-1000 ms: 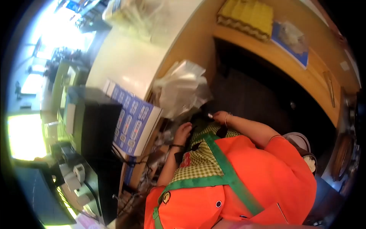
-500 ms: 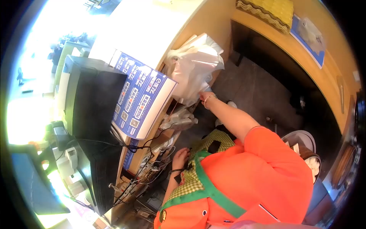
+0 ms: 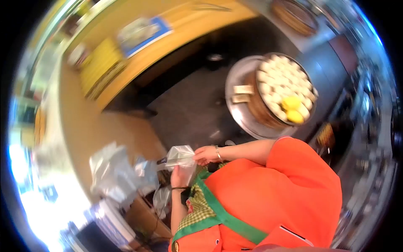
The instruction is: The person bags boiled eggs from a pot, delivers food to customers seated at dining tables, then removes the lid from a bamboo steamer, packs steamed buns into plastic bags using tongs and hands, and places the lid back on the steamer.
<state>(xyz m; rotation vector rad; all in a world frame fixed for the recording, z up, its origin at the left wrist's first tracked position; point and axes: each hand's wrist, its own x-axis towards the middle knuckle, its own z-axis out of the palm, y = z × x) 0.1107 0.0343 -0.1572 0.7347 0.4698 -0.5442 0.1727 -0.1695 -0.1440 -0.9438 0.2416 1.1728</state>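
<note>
Though near bunched bags (image 3: 111,172) (steamer (image 3: 261,110) too), bag (image 3: 181,155) in fingers (image 3: 201,154)

Glare blows out the area left of and below the right grip (image 3: 205,155); plastic bag (image 3: 181,154) there catches soft highlights. Floor (image 3: 184,92) above it dim, deep shadow under bench (image 3: 191,24). Blur smears far right of grip; fisheye bends edges, corners black.

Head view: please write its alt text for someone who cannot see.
A person's left hand and right hand hold a translucent plastic bag. Toward the upper right, a round brown container holds many white bun-like pieces and a few yellow ones.
</note>
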